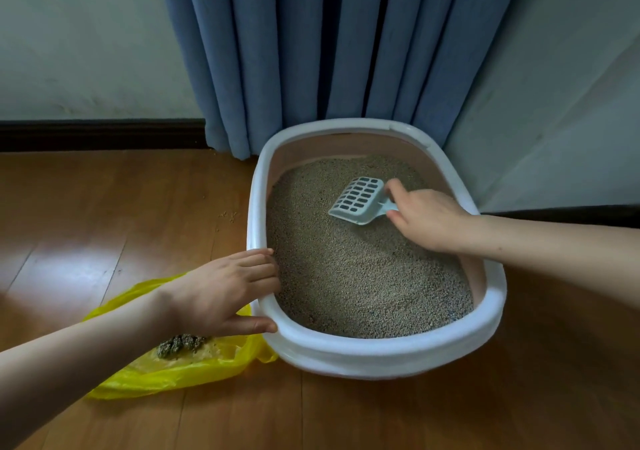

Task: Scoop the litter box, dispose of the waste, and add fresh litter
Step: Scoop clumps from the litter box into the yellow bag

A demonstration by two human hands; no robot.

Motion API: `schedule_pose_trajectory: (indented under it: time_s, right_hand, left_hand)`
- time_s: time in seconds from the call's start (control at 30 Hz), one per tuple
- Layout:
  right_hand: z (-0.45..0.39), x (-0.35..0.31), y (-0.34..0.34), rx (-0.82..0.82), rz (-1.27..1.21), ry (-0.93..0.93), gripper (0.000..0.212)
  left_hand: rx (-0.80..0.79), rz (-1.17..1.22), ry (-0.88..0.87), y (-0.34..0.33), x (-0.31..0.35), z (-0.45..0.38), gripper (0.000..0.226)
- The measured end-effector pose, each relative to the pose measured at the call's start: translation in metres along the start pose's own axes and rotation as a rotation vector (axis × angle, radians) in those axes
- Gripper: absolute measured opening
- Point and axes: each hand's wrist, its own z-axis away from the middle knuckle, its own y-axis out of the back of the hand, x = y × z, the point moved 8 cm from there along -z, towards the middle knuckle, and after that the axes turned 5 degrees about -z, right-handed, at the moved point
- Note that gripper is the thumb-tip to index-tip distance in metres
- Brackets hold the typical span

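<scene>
A white oval litter box (381,352) stands on the wooden floor, filled with beige granular litter (363,276). A pale blue slotted scoop (358,200) lies tilted on the litter toward the back right. My right hand (426,217) grips the scoop's handle, which is mostly hidden under my fingers. My left hand (221,293) holds the box's left rim, fingers over the inner edge and thumb along the outside. A yellow plastic bag (166,373) lies on the floor left of the box, with a clump of soiled litter (180,344) on it.
A blue curtain (329,51) hangs right behind the box, with white walls on both sides and a dark baseboard (97,136). A few stray litter grains (227,215) lie on the floor left of the box.
</scene>
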Motion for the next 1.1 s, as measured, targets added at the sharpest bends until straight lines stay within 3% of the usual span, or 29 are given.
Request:
schedule_pose_trajectory:
  time_s: [0.13, 0.27, 0.63, 0.9, 1.1]
  right_hand:
    - [-0.035, -0.008, 0.001, 0.006, -0.267, -0.035, 0.046]
    - [-0.069, -0.013, -0.001, 0.036, -0.344, -0.073, 0.044]
    - [-0.089, -0.028, -0.037, -0.166, -0.252, -0.070, 0.048]
    - [-0.001, -0.041, -0.030, -0.278, -0.220, -0.109, 0.051]
    - [0.002, -0.037, -0.010, -0.151, -0.245, -0.103, 0.051]
  left_hand:
    - [-0.006, -0.007, 0.006, 0.000, 0.000, 0.000, 0.048]
    - [-0.003, -0.005, 0.013, 0.001, 0.000, 0.000, 0.049]
    - [0.014, 0.003, 0.006, -0.001, -0.001, 0.001, 0.048]
    - [0.032, -0.009, -0.006, -0.002, -0.002, 0.001, 0.049]
    - [0.033, -0.012, -0.005, -0.001, -0.001, 0.002, 0.048]
